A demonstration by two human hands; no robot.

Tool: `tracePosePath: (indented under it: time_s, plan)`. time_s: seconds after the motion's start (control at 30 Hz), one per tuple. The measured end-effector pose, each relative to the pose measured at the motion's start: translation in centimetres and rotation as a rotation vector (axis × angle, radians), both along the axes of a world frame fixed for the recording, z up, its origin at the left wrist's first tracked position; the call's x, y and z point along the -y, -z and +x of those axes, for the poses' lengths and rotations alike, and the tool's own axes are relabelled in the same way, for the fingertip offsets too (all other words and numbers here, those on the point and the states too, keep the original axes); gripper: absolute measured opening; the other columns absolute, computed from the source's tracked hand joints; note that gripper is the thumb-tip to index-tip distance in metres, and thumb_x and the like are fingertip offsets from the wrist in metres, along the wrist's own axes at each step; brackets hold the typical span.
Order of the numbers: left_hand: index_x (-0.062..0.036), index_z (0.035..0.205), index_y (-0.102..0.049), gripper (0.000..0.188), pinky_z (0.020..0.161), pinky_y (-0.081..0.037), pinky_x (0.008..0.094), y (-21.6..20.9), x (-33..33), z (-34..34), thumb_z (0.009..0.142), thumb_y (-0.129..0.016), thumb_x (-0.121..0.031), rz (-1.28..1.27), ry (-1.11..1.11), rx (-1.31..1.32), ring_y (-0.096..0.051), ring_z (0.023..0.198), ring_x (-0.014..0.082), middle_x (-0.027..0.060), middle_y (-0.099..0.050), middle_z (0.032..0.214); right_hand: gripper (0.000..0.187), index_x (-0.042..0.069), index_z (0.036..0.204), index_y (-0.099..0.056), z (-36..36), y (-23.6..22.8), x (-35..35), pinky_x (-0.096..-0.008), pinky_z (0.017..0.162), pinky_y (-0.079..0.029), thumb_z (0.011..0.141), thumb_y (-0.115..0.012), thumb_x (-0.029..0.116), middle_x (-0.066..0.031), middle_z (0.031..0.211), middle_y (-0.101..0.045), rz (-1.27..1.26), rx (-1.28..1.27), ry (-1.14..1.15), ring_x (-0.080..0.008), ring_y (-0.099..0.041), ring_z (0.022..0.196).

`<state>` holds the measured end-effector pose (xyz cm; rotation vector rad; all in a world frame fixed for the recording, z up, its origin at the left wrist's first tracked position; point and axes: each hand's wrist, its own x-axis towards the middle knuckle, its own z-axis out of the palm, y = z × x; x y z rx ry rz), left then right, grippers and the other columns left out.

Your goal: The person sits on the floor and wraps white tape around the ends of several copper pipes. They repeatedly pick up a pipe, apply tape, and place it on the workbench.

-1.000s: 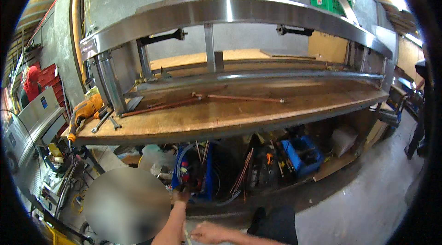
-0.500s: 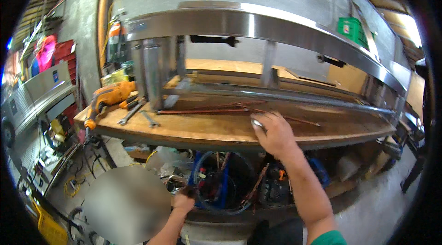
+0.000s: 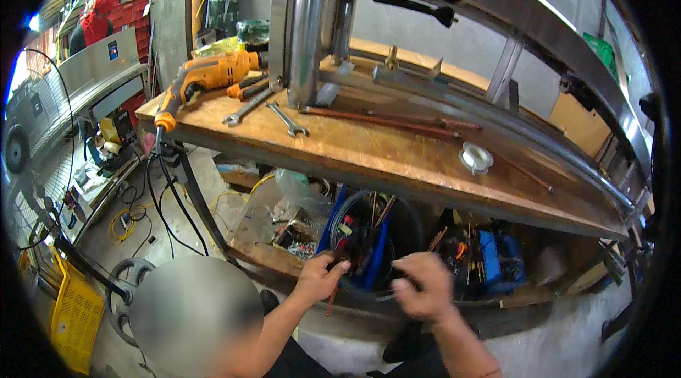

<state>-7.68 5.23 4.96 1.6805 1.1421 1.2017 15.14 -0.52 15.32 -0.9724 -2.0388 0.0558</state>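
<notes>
My left hand (image 3: 319, 280) is closed, thumb and fingers around something dark that I cannot make out, in front of the blue bin (image 3: 333, 218). My right hand (image 3: 424, 284) hangs to its right below the bench edge, fingers bent but apart, blurred, with nothing seen in it. A coil of thin tubing (image 3: 420, 225) lies by the bin, between and behind my hands. On the wooden bench (image 3: 397, 165) above rests a small white spool (image 3: 475, 158). Thin copper tubes (image 3: 386, 119) lie behind it, and two wrenches (image 3: 287, 121) lie to the left.
An orange power drill (image 3: 216, 73) lies at the bench's left end. A steel frame (image 3: 305, 44) stands on the bench beside a brass fitting (image 3: 391, 58). Below are a blue case (image 3: 500, 257) and tools. Cables, a yellow crate (image 3: 67, 307) and a person (image 3: 97, 19) are at left.
My right hand has let go of the white spool on the bench and come down toward the bin. The left hand has risen to the right. The view has turned left.
</notes>
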Motion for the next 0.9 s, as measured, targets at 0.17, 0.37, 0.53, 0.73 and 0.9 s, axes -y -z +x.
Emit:
tracePosePath:
  time_s: [0.17, 0.37, 0.53, 0.73, 0.9]
  plan:
    - [-0.0008, 0.104, -0.066, 0.021, 0.076, -0.053, 0.0295, 2.5, 0.9, 3.2, 0.096, -0.064, -0.021, -0.306, 0.229, 0.548, -0.065, 0.083, 0.0138, 0.0045, -0.067, 0.089, 0.04, 0.001, 0.112, -0.062, -1.4, 15.6, 0.7, -0.0406, 0.085, -0.049, 0.096, -0.057, 0.037, -0.0203, 0.1, -0.067, -0.899, -0.156, -0.139, -0.0347, -0.064, 0.095]
    - [-0.0036, 0.108, -0.063, 0.022, 0.075, -0.054, 0.0316, 3.3, -0.1, 2.4, 0.095, -0.065, -0.021, -0.471, 0.021, 0.385, -0.062, 0.089, 0.0165, 0.005, -0.066, 0.099, 0.041, 0.001, 0.111, -0.062, -0.2, 14.5, -0.2, -0.04, 0.078, -0.05, 0.093, -0.061, 0.038, -0.0172, 0.099, -0.07, -1.19, -0.171, -0.219, -0.029, -0.066, 0.092]
    - [-0.0074, 0.114, -0.063, 0.029, 0.067, -0.049, 0.0319, 6.4, -3.4, 0.8, 0.093, -0.067, -0.027, -0.407, -0.244, 0.641, -0.06, 0.085, 0.0165, 0.0026, -0.065, 0.101, 0.061, 0.006, 0.126, -0.058, 2.0, 15.1, -0.1, -0.045, 0.09, -0.049, 0.082, -0.071, 0.045, -0.0168, 0.107, -0.069, -1.187, 0.378, -0.177, -0.0358, -0.064, 0.104]
    - [-0.0081, 0.117, -0.062, 0.034, 0.072, -0.046, 0.0335, 6.4, -4.7, 1.0, 0.09, -0.072, -0.025, -0.35, -0.256, 0.569, -0.059, 0.089, 0.0162, 0.0026, -0.064, 0.103, 0.038, 0.009, 0.114, -0.065, 2.9, 17.7, 0.8, -0.0492, 0.084, -0.05, 0.082, -0.068, 0.031, -0.0161, 0.1, -0.07, -1.185, 0.489, -0.087, -0.037, -0.064, 0.099]
    - [-0.0074, 0.114, -0.063, 0.031, 0.078, -0.046, 0.0312, 6.3, -4.4, 2.5, 0.09, -0.071, -0.025, -0.297, -0.228, 0.598, -0.059, 0.088, 0.0154, 0.0014, -0.065, 0.099, 0.032, 0.01, 0.112, -0.064, 2.6, 16.6, 1.2, -0.05, 0.078, -0.051, 0.082, -0.064, 0.02, -0.018, 0.092, -0.069, -1.149, 0.347, -0.163, -0.0383, -0.065, 0.089]
